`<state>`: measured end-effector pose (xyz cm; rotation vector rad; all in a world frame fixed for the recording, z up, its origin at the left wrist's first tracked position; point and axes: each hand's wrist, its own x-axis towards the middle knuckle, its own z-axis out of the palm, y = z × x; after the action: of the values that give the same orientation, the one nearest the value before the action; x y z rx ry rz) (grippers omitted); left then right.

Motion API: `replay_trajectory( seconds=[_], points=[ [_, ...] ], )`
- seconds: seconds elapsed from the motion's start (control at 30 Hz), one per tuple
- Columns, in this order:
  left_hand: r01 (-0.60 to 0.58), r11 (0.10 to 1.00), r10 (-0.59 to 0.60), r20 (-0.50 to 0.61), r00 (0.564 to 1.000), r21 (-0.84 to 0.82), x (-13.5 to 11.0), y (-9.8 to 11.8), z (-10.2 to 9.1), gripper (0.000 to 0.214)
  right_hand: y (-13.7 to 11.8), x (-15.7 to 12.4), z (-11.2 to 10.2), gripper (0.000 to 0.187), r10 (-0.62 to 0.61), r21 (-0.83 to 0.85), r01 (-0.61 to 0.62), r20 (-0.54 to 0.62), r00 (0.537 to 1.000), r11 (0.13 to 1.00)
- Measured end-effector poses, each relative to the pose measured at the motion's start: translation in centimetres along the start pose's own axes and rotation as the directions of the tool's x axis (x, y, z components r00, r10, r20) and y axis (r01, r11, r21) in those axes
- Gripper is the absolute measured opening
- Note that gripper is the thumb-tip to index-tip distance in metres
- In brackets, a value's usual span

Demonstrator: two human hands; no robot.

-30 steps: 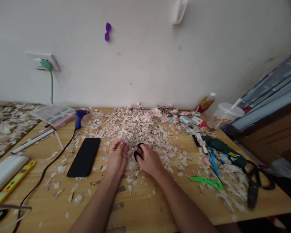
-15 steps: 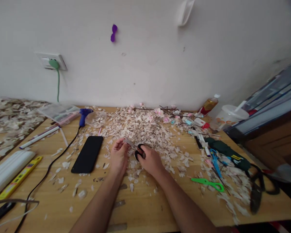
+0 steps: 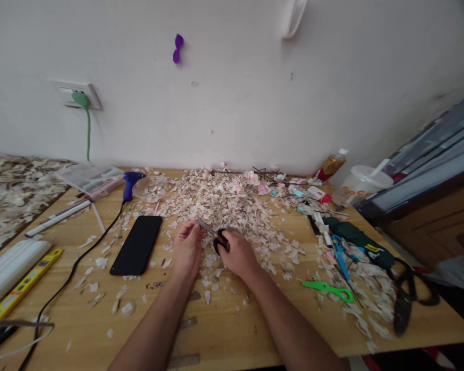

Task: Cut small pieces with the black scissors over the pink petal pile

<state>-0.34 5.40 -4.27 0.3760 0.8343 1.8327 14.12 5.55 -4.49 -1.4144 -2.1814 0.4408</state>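
Observation:
My right hand [image 3: 239, 256] is closed round the black handles of a pair of scissors [image 3: 220, 241], whose grey blades point left toward my left fingertips. My left hand [image 3: 188, 248] is pinched shut right beside the blade tips. Whatever lies between its thumb and finger is too small to make out. Both hands are above the near edge of a wide heap of pale, petal-like flakes [image 3: 224, 201], and loose flakes lie on the wood around my wrists.
Left of my hands lie a black phone [image 3: 136, 245], a blue glue gun [image 3: 130, 184] with its cord, and a yellow box-cutter-like tool [image 3: 25, 286]. To the right are green thread snips [image 3: 328, 290], a dark green umbrella [image 3: 358, 238] and a plastic cup [image 3: 365, 180]. Pink blossom twigs [image 3: 255, 178] lie behind the heap.
The whole view has shifted slightly, with things on the table appearing a little further left. Both hands keep nearly the same pose, the scissors still in my right hand.

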Motion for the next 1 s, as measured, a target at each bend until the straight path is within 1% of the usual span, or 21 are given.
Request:
replay_trajectory(
  seconds=[0.27, 0.4, 0.5, 0.63, 0.77, 0.83, 0.93, 1.0],
  points=[
    [0.045, 0.999, -0.044, -0.046, 0.998, 0.004, -0.1, -0.22, 0.06, 0.027, 0.2, 0.02, 0.02, 0.004, -0.012, -0.003, 0.012, 0.0, 1.0, 1.0],
    [0.046, 0.998, -0.045, -0.02, 0.999, 0.032, -0.18, -0.22, 0.07, 0.026, 0.24, 0.05, 0.04, 0.005, -0.025, 0.011, 0.025, -0.016, 1.0, 1.0],
    [0.045, 0.998, -0.044, -0.012, 0.999, 0.054, -0.14, -0.25, -0.01, 0.024, 0.26, 0.07, 0.05, 0.002, -0.012, -0.01, 0.011, -0.012, 1.0, 1.0],
    [0.045, 0.995, -0.043, -0.018, 0.999, 0.09, 0.08, -0.31, -0.2, 0.025, 0.23, 0.09, -0.04, 0.005, -0.007, -0.028, 0.007, -0.015, 1.0, 1.0],
    [0.047, 0.996, -0.044, -0.032, 0.998, 0.077, 0.04, -0.18, -0.02, 0.026, 0.29, 0.18, -0.12, 0.003, -0.001, -0.039, 0.001, -0.011, 1.0, 0.999],
    [0.096, 0.994, -0.096, -0.01, 0.995, 0.043, -0.12, -0.07, 0.14, 0.028, 0.37, 0.22, -0.09, 0.005, 0.013, -0.043, -0.013, -0.013, 1.0, 0.999],
    [0.223, 0.975, -0.222, 0.021, 0.975, -0.013, -0.34, 0.0, 0.2, 0.024, 0.47, 0.26, 0.03, 0.008, 0.025, -0.053, -0.026, -0.018, 1.0, 0.998],
    [0.254, 0.967, -0.253, 0.016, 0.967, -0.031, -0.35, 0.0, 0.08, 0.023, 0.5, 0.28, 0.09, 0.008, 0.017, -0.056, -0.018, -0.016, 1.0, 0.998]
  ],
)
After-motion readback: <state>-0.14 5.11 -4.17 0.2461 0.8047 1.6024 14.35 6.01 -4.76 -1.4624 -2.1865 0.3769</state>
